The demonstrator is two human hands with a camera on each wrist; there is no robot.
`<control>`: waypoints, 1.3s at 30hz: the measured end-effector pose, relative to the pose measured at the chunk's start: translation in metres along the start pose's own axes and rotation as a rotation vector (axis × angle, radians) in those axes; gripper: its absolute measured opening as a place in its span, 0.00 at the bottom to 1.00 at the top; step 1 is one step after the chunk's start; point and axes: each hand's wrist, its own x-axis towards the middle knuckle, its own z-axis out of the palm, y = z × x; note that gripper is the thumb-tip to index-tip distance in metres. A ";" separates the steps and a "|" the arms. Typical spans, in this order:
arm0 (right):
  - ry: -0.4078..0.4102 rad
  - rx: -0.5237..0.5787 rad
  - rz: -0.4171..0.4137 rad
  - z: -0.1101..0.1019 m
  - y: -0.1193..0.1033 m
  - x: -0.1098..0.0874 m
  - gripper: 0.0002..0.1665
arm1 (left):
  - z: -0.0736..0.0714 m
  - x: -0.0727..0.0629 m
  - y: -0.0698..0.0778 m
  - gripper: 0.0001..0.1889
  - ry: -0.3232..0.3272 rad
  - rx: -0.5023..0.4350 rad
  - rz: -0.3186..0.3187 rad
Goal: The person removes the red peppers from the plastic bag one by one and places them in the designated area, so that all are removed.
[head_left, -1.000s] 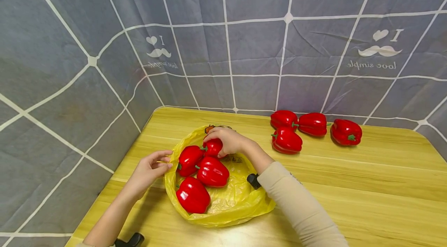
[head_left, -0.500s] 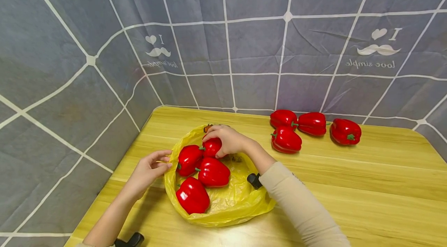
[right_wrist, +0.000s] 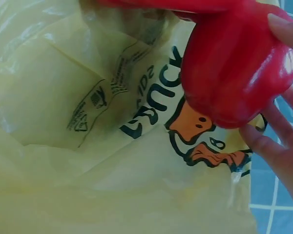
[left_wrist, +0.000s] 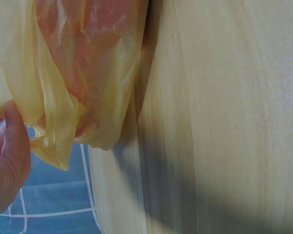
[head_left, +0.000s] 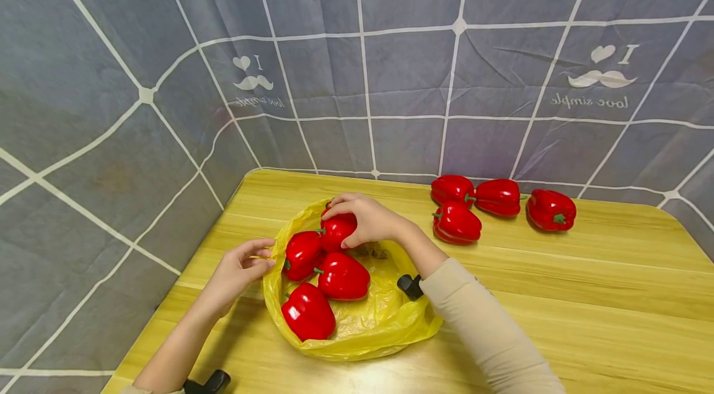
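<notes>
A yellow plastic bag [head_left: 385, 310] stands with its mouth spread wide. My right hand [head_left: 369, 219] grips a red bell pepper [head_left: 338, 230] at the bag's far side; in the right wrist view the fingers and thumb [right_wrist: 278, 29] are around that pepper [right_wrist: 224, 68]. Three other red bell peppers lie in the bag: one at left [head_left: 303, 256], one in the middle [head_left: 344, 276] and one nearest me [head_left: 308, 313]. My left hand [head_left: 237, 273] pinches the bag's left rim, and the left wrist view shows its fingertips at the thin film [left_wrist: 53, 112].
Several more red bell peppers [head_left: 457, 223] lie together at the back right of the wooden table [head_left: 558, 295], one [head_left: 551, 210] slightly apart. A grey curtain with white lines [head_left: 413, 72] hangs along the back and left edges.
My right hand has risen slightly toward the far rim with the bell pepper. The middle pepper has shifted a little to the right. My left hand stays at the rim.
</notes>
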 end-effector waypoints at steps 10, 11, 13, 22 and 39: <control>0.089 0.273 0.030 -0.007 -0.009 -0.005 0.30 | 0.000 0.000 0.000 0.22 0.003 0.001 -0.002; 0.100 0.297 0.029 -0.007 -0.010 -0.006 0.30 | 0.000 0.000 0.000 0.22 0.003 0.002 -0.002; 0.122 0.329 0.031 -0.008 -0.011 -0.007 0.31 | -0.001 0.000 0.000 0.22 0.003 0.002 -0.003; 0.162 0.464 0.028 -0.012 -0.012 -0.011 0.30 | -0.001 0.000 0.000 0.22 0.000 -0.002 -0.004; 0.366 0.377 -0.011 -0.024 -0.027 -0.034 0.27 | -0.001 0.000 0.000 0.22 0.003 0.000 0.000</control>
